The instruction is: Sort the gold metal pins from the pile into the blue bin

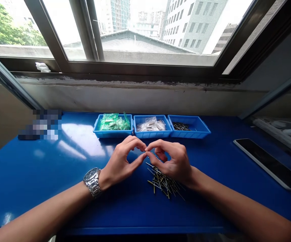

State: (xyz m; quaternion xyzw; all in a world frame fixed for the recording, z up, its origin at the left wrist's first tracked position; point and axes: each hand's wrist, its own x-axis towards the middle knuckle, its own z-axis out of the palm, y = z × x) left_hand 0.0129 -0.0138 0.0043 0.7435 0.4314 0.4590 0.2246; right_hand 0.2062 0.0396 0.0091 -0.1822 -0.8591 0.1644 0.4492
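Observation:
My left hand (122, 161), with a metal watch (92, 181) on its wrist, is raised over the blue table (105, 211), thumb and forefinger pinched. Its fingertips meet those of my right hand (173, 159), which is pinched as well. Whatever lies between the fingertips is too small to make out. Below my right hand, a loose pile of thin metal pins (164, 183), some with yellowish ends, is spread on the table and partly covered by the hand.
Behind my hands stand three blue trays: one with green packets (115, 122), one with clear packets (152, 125), one with dark pins (182, 126). A dark tablet-like device (268, 163) lies at right. A window is behind.

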